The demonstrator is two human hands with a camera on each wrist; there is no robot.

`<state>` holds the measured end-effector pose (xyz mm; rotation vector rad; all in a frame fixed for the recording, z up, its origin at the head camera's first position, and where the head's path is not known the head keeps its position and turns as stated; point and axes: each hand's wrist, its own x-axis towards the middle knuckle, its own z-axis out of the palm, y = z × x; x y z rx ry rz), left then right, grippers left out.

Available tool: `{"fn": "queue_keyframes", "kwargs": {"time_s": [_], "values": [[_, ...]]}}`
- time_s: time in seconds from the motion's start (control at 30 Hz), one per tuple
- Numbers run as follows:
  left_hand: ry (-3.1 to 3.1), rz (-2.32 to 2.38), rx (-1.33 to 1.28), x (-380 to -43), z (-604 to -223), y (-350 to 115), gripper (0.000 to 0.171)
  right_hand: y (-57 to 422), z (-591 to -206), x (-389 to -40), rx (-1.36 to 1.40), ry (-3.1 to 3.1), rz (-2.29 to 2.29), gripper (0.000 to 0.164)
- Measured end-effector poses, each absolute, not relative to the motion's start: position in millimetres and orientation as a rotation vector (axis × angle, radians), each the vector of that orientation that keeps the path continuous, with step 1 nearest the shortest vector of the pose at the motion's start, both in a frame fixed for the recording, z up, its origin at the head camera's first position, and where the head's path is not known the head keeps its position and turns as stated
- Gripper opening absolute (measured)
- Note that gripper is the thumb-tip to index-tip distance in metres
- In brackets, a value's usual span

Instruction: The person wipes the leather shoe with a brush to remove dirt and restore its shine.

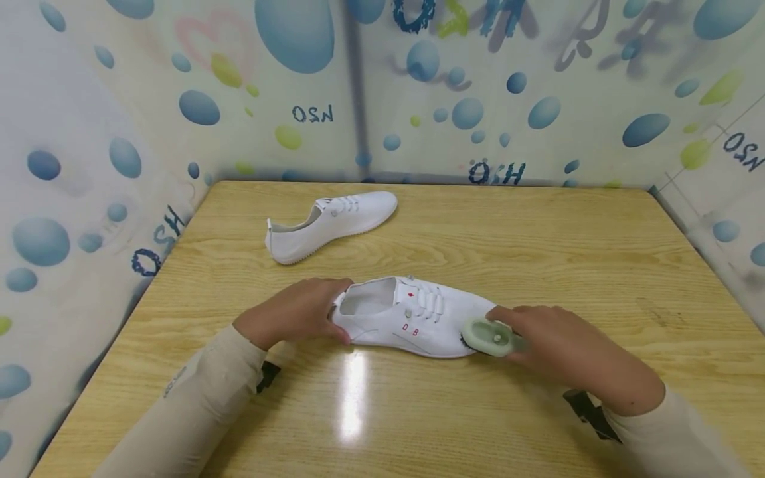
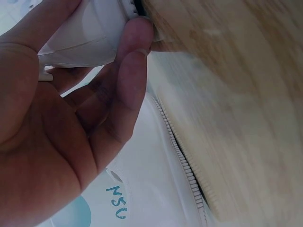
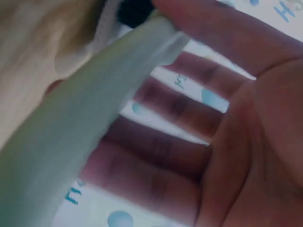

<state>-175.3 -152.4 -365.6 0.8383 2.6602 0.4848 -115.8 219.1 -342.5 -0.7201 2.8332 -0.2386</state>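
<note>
"Where's the white lace-up shoe with red lettering [image 1: 382, 323]?"
"From here, I see it on the yellowish wood-grain desk [image 1: 418, 411], the left hand [image 1: 299, 309] gripping its heel."
"And the right hand [image 1: 558, 345]?"
"Holding a pale green oval brush [image 1: 487, 336], dark bristles against the toe. Another white shoe [image 1: 340, 222] sits behind."

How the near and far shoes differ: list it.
The near shoe is held at its heel by the left grip; the far shoe lies untouched.
The far shoe's toe slants away from the viewer; the near shoe's does not.
The near shoe shows red letters; the far shoe's visible side shows none.
Both are white lace-ups.
</note>
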Motion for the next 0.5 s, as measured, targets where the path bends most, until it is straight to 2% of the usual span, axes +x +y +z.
{"fn": "queue_keyframes", "kwargs": {"time_s": [0.27, 0.5], "values": [[2.666, 0.479, 0.836, -176, -365, -151, 0.067, 225, -342, -120, -0.624, 2.959, -0.180, 0.060], [2.671, 0.462, 0.821, -175, -365, -151, 0.075, 212, -347, -121, -0.647, 2.991, -0.181, 0.061]]}}
